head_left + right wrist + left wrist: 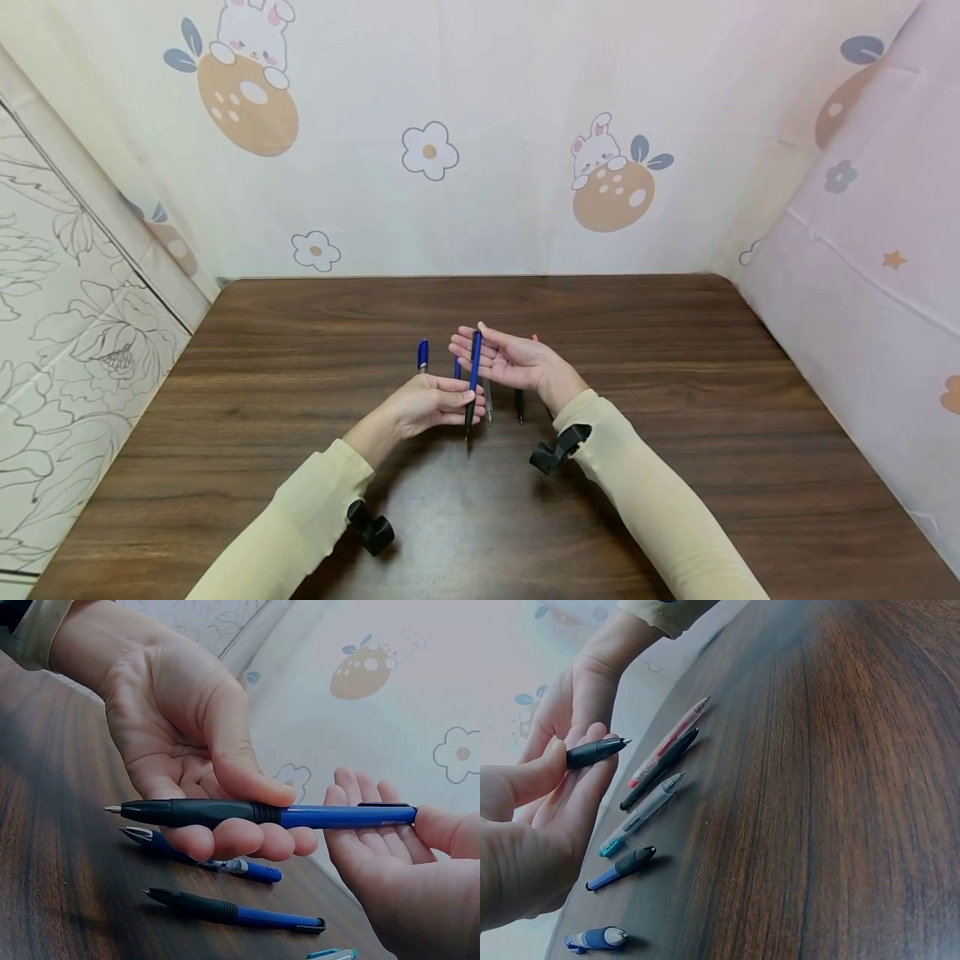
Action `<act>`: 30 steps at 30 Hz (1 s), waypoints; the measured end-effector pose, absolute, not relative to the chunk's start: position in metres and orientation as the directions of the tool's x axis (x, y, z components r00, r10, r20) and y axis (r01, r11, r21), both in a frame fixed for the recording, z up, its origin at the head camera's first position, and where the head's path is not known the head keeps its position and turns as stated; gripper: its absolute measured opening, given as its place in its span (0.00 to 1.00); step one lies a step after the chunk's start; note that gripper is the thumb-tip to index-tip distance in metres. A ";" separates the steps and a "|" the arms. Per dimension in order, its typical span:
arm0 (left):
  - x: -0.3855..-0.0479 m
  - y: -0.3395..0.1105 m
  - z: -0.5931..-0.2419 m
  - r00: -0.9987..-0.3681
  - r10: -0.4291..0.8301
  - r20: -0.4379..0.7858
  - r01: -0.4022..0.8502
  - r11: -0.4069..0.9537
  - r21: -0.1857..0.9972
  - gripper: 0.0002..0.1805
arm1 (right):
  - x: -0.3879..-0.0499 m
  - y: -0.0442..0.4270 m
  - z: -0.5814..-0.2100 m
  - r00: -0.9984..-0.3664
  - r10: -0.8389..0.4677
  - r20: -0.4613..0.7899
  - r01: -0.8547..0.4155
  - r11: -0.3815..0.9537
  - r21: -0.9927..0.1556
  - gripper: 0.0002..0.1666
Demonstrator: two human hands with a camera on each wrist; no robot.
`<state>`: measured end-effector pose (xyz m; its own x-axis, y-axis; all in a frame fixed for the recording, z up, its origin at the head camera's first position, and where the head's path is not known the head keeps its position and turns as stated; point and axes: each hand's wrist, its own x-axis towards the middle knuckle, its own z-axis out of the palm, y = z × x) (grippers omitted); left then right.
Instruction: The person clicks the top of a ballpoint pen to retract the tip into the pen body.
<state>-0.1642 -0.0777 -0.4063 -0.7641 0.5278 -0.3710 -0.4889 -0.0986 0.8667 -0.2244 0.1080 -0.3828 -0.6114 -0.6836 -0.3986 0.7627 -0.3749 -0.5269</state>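
A blue ballpoint pen with a black grip [330,817] is held above the table, its metal tip out. My left hand [435,402] pinches it by the grip, thumb on top and fingers underneath. Palm up, my right hand [513,360] has its fingers stretched behind the pen's upper part. Its thumb [444,829] touches the pen's rear end. Below the hands lie a blue and silver pen [596,939], another blue and black pen [622,870], a clear pen with a teal end [643,814], a black pen [660,769] and a red pen [669,741].
The dark wooden table [262,450] spreads out on all sides of the pens. A patterned curtain [502,217] hangs behind its far edge, with more cloth at both sides. Black straps [558,450] hang from both sleeves.
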 end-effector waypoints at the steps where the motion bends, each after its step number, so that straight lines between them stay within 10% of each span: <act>1: -0.164 -0.078 -0.406 -0.764 0.528 -0.371 -0.489 -0.099 0.867 0.20 | -0.225 0.108 -0.383 -0.611 -0.683 -0.400 0.763 -0.375 -0.526 0.20; 30: -0.164 -0.081 -0.408 -0.751 0.553 -0.361 -0.488 -0.096 0.868 0.20 | -0.226 0.107 -0.386 -0.605 -0.685 -0.406 0.770 -0.375 -0.516 0.21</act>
